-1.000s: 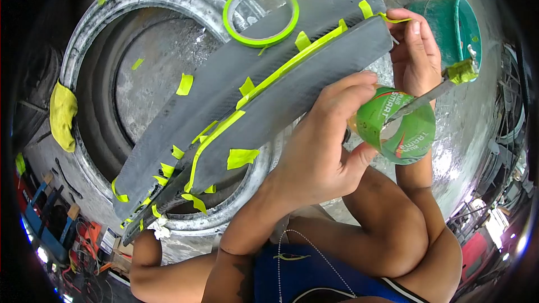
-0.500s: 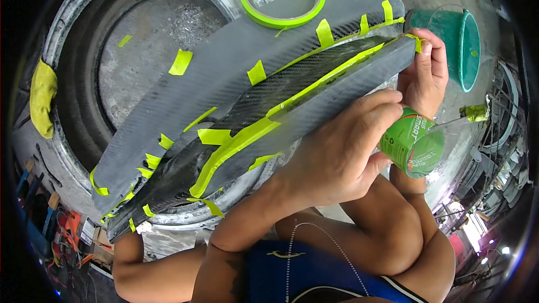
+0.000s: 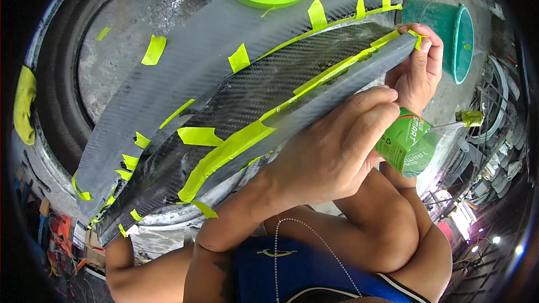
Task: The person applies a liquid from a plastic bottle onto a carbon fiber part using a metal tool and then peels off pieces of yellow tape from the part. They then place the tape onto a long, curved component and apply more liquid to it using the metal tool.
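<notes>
My left hand (image 3: 331, 148) is closed round a green printed plastic cup (image 3: 407, 140), with its thumb below and its fingers above. A thin stick with yellow-green tape (image 3: 469, 118) on its end sticks out of the cup to the right. My right hand (image 3: 418, 70) pinches the upper right tip of a long carbon-fibre part (image 3: 247, 101), by a strip of tape folded over the corner. Bright green tape runs along the part's ridge, with grey on its near side. Behind it lies a wider grey carbon panel (image 3: 185, 62) with several tape tabs.
A roll of green tape (image 3: 269, 1) lies on the grey panel. Beneath are a large tyre-like ring (image 3: 42, 50) and a yellow cloth (image 3: 24, 104). A green bucket (image 3: 462, 45) stands at the right. Tools (image 3: 59, 233) lie at lower left.
The view has shifted, so most things sit a little further left. The near carbon part is tilted more, showing more of its woven face. Both hands keep their holds.
</notes>
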Available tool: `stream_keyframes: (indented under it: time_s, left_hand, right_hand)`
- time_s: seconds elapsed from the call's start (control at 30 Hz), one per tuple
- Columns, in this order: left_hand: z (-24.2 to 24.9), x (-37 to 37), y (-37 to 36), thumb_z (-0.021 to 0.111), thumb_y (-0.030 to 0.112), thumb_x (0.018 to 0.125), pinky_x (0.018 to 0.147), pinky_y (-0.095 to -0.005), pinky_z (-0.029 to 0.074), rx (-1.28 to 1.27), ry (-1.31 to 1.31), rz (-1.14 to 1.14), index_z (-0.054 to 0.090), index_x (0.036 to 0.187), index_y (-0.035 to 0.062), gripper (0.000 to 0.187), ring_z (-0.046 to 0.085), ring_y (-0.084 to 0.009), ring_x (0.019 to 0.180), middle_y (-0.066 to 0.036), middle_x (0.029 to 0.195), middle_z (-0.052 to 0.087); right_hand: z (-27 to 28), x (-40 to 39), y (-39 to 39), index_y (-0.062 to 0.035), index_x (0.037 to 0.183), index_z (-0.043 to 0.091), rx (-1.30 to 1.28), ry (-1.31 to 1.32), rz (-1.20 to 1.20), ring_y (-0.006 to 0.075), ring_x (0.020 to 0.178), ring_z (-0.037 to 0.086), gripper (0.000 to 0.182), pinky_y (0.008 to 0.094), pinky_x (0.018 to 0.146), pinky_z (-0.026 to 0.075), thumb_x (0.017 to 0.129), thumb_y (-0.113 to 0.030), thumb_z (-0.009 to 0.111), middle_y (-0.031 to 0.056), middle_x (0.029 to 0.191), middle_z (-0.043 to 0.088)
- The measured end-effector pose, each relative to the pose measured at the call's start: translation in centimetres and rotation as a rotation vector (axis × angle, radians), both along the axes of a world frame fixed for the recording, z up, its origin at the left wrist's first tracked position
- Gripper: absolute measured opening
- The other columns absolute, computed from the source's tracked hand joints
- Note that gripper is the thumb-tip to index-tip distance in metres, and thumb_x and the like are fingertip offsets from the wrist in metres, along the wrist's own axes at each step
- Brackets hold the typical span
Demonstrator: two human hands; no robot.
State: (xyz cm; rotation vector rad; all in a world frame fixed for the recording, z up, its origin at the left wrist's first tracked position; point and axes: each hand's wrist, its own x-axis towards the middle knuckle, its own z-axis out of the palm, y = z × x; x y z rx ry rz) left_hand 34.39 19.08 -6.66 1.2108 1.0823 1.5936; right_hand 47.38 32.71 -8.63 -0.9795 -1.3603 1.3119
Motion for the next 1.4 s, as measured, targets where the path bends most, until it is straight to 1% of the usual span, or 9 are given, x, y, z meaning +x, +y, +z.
stream_keyframes:
  time_s: [0.5, 0.6, 0.63, 0.67, 0.83, 1.0, 1.1, 1.23, 1.4]
  left_hand:
    - [0.1, -0.4, 0.0, 0.078, -0.004, 0.07, 0.096, -0.0417, 0.051, -0.007, 0.043, 0.018, 0.048, 0.128, 0.0007, 0.066, 0.059, -0.0371, 0.116, -0.022, 0.129, 0.056]
    - [0.2, -0.5, 0.2, 0.079, -0.003, 0.07, 0.095, -0.04, 0.052, 0.003, 0.049, 0.025, 0.048, 0.129, 0.0011, 0.067, 0.059, -0.036, 0.116, -0.021, 0.128, 0.057]
    - [0.0, -0.8, 0.2, 0.073, 0.002, 0.072, 0.098, -0.0434, 0.047, 0.065, 0.104, -0.016, 0.043, 0.128, -0.0089, 0.064, 0.054, -0.0392, 0.117, -0.024, 0.127, 0.049]
    - [0.0, -0.7, 0.3, 0.073, 0.002, 0.071, 0.097, -0.0435, 0.047, 0.09, 0.097, 0.022, 0.043, 0.125, -0.0097, 0.062, 0.056, -0.0383, 0.112, -0.023, 0.122, 0.05]
    - [0.3, -1.1, 1.6, 0.078, 0.006, 0.069, 0.09, -0.0441, 0.049, 0.188, 0.031, 0.171, 0.044, 0.12, -0.0058, 0.062, 0.057, -0.039, 0.101, -0.021, 0.111, 0.052]
    - [1.1, -2.3, 2.2, 0.077, 0.004, 0.069, 0.087, -0.0452, 0.05, 0.188, 0.046, 0.175, 0.044, 0.12, -0.0051, 0.061, 0.057, -0.0399, 0.101, -0.02, 0.107, 0.055]
    - [1.5, -2.9, 2.6, 0.077, 0.002, 0.069, 0.084, -0.0461, 0.05, 0.133, 0.032, 0.181, 0.044, 0.116, 0.0004, 0.058, 0.058, -0.0426, 0.099, -0.022, 0.109, 0.055]
    - [1.9, -3.3, 2.4, 0.078, 0.004, 0.069, 0.083, -0.0474, 0.05, 0.109, 0.077, 0.152, 0.044, 0.115, 0.0003, 0.057, 0.059, -0.043, 0.097, -0.021, 0.109, 0.055]
    - [2.3, -2.9, 1.8, 0.078, 0.006, 0.07, 0.081, -0.0471, 0.05, 0.078, 0.082, 0.171, 0.044, 0.112, 0.0003, 0.054, 0.06, -0.0431, 0.097, -0.021, 0.107, 0.055]
  right_hand:
    - [-0.2, 0.2, 0.2, -0.0006, 0.117, 0.056, -0.004, 0.054, 0.037, 0.0149, 0.096, 0.059, 0.022, 0.0291, 0.089, 0.047, 0.104, -0.017, 0.051, 0.0101, 0.106, 0.064]
    - [-0.3, 0.6, 0.2, -0.0032, 0.118, 0.057, 0.024, -0.068, -0.024, 0.0126, 0.092, 0.059, 0.021, 0.0265, 0.08, 0.048, 0.102, -0.017, 0.053, 0.0071, 0.107, 0.064]
    - [-0.3, 0.9, 0.3, -0.0035, 0.118, 0.057, 0.007, -0.068, -0.024, 0.0123, 0.091, 0.059, 0.021, 0.0263, 0.078, 0.049, 0.102, -0.017, 0.054, 0.0069, 0.107, 0.063]
    - [-0.3, 1.2, 0.4, -0.0039, 0.118, 0.057, -0.027, -0.063, -0.024, 0.0119, 0.09, 0.059, 0.022, 0.0262, 0.076, 0.049, 0.102, -0.018, 0.054, 0.0067, 0.106, 0.063]
    - [0.5, 0.5, 0.1, -0.0024, 0.123, 0.056, -0.159, 0.0, -0.04, 0.0192, 0.105, 0.063, 0.025, 0.0321, 0.093, 0.051, 0.101, -0.016, 0.055, 0.0142, 0.117, 0.064]
    - [1.3, -1.1, 0.4, -0.0032, 0.12, 0.058, -0.109, -0.168, -0.102, 0.0128, 0.096, 0.061, 0.022, 0.0286, 0.088, 0.05, 0.103, -0.015, 0.048, 0.0096, 0.111, 0.064]
    - [1.7, -1.6, 0.6, -0.003, 0.119, 0.06, -0.067, -0.299, -0.076, 0.0077, 0.083, 0.058, 0.023, 0.0223, 0.076, 0.049, 0.103, -0.017, 0.051, 0.0065, 0.103, 0.066]
    - [1.5, -1.0, 1.8, -0.001, 0.121, 0.058, -0.146, -0.303, -0.02, 0.0092, 0.086, 0.06, 0.026, 0.0231, 0.077, 0.05, 0.102, -0.017, 0.053, 0.0059, 0.102, 0.066]
    - [1.3, -1.4, 2.1, 0.0002, 0.126, 0.056, -0.031, -0.205, 0.026, 0.0127, 0.106, 0.06, 0.028, 0.0266, 0.092, 0.05, 0.102, -0.013, 0.051, 0.0095, 0.121, 0.062]
